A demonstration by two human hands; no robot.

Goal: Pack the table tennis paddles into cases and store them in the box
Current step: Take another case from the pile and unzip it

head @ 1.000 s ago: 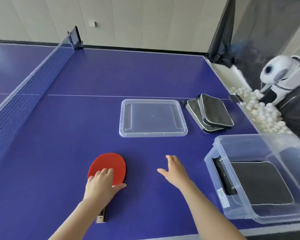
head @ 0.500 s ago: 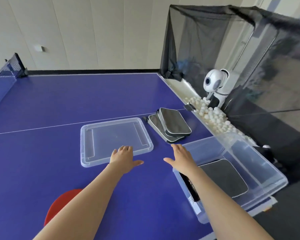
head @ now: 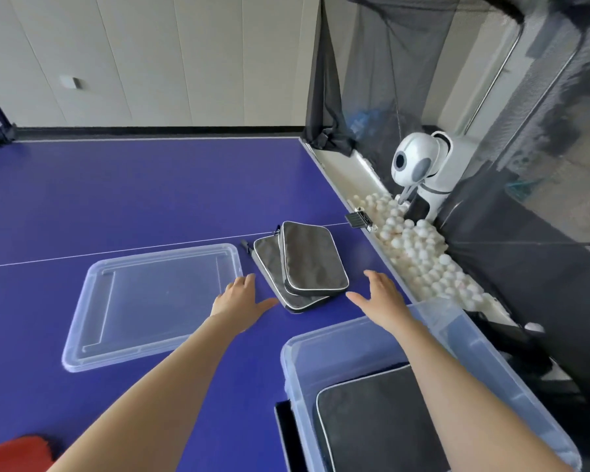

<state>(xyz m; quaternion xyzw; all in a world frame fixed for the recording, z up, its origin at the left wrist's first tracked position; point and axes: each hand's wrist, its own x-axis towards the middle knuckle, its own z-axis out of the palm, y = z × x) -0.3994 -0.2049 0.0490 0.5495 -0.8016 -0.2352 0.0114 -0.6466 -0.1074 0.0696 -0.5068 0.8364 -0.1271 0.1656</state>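
Two dark grey paddle cases [head: 307, 258] lie stacked on the blue table, the upper one overlapping the lower. My left hand [head: 237, 296] hovers open just left of the stack, thumb near its front corner. My right hand [head: 380, 298] is open just right of the stack. Neither hand holds anything. A clear plastic box [head: 453, 330] stands at the lower right with a dark case [head: 378, 424] lying inside. The red paddle [head: 14, 454] shows only partly at the bottom left corner.
The clear box lid [head: 92, 301] lies flat on the table left of the cases. A trough of several white balls [head: 419, 247] runs along the table's right edge. A white ball machine [head: 419, 168] and black netting [head: 457, 80] stand behind it.
Both hands left the red paddle and reached forward and right until they flank the stacked cases. The view swung right, so the paddle slid to the bottom left corner.
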